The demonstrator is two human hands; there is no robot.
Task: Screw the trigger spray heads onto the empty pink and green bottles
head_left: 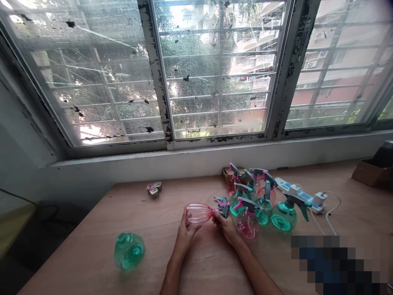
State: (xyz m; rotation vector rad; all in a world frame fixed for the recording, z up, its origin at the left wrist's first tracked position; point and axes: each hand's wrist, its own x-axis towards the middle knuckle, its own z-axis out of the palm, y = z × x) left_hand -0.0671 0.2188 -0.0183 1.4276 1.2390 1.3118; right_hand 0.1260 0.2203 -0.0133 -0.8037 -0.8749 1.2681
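A clear pink spray bottle (pixel 199 213) lies sideways in the air between my hands, its neck pointing right. My left hand (pixel 186 229) is wrapped round the bottle's base end. At the neck, my right hand (pixel 224 224) closes on the grey and pink trigger spray head (pixel 224 208); whether the head is fully screwed on cannot be seen. Just right of that hand stands a pink spray bottle (pixel 247 223) with its head on, among several green and pink ones. A green bottle without a head (pixel 129 252) sits apart on the left.
Several small square blocks (pixel 154 190) lie at the table's back left. Behind the spray bottles is a white power strip (pixel 296 192) with plugs and cables. A cardboard box (pixel 373 172) stands far right. Windows run along the wall; a blurred patch covers the lower right.
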